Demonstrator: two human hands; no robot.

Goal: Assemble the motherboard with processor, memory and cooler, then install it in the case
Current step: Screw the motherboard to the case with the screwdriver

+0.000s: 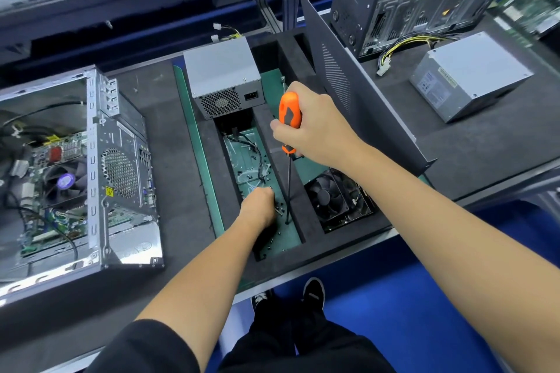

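Open case with fitted motherboard.
The metal case (100, 166) lies on its side at the bench's left, open upward; the motherboard (51, 191) sits inside, a fan cooler (62, 182) mounted on it.

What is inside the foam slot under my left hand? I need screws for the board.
Small dark screws lie scattered on the slot's green floor, with black cables farther back. The left hand covers whatever lies beneath it.
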